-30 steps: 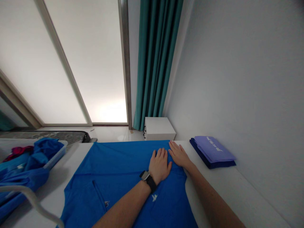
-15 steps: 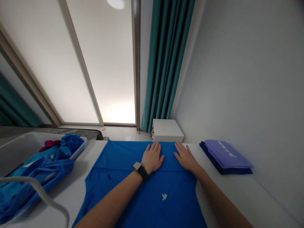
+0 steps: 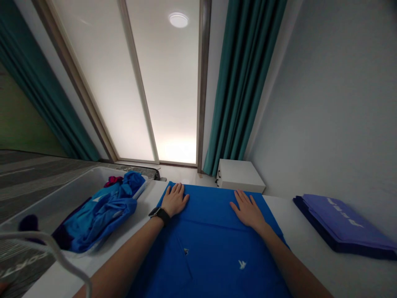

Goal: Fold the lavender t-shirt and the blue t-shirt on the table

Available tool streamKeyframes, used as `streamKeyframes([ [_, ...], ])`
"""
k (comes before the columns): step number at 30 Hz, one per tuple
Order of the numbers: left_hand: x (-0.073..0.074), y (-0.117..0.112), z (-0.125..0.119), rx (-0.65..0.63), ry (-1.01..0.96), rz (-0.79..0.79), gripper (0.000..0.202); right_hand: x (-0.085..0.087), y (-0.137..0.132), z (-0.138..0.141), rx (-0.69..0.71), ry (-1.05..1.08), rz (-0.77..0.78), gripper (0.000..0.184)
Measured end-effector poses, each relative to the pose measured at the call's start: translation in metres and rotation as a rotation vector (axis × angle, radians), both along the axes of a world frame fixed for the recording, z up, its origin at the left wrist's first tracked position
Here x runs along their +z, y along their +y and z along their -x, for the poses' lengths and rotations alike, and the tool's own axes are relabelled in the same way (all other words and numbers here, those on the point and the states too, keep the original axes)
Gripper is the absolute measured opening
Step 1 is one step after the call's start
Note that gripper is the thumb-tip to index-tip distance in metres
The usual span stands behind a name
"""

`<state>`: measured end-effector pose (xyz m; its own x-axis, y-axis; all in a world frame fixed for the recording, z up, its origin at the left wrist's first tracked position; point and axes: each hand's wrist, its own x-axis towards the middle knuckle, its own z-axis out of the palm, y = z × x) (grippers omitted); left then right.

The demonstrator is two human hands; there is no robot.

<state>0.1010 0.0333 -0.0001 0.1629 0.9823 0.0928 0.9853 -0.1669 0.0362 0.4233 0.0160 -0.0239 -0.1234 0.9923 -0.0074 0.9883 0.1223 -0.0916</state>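
Lying palm-down on the blue garment (image 3: 207, 236), both of the person's hands show their fingers extended and slightly spread, gripping nothing visible. The left hand (image 3: 174, 201) bears on the far left corner of the cloth; a smartwatch (image 3: 161, 215) on a black band is strapped to that wrist. The right hand (image 3: 248, 210) rests near the far edge, towards the right side, well apart from the left.

The blue garment lies flat on the white table (image 3: 283, 211), its near part running out of view between the forearms. A crease crosses it below the hands. A white logo (image 3: 242, 264) and a smaller mark (image 3: 186, 251) show on its surface; the latter is not legible.

On the left stands a white plastic bin (image 3: 89, 180) holding crumpled blue clothes (image 3: 102, 219) and a red cloth (image 3: 113, 180). A pale curved tube (image 3: 66, 264) crosses in front of it. On the right, a folded purple garment (image 3: 330, 225) with white lettering lies atop a folded navy garment (image 3: 316, 222). Beyond the table sits a white cabinet (image 3: 242, 176).
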Motion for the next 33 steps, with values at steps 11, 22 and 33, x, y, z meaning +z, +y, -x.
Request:
streamKeyframes([
  [11, 0.012, 0.038, 0.065, 0.396, -0.242, -0.003, 0.038, -0.011, 0.004, -0.003, 0.002, -0.027, -0.027, 0.073],
  [22, 0.013, 0.052, 0.055, 0.436, -0.213, -0.009, 0.04, -0.003, 0.002, 0.0, 0.002, -0.02, -0.021, 0.072],
  [33, 0.007, 0.049, 0.062, 0.375, -0.184, -0.028, 0.037, -0.006, 0.002, -0.002, -0.003, -0.048, -0.009, 0.073],
])
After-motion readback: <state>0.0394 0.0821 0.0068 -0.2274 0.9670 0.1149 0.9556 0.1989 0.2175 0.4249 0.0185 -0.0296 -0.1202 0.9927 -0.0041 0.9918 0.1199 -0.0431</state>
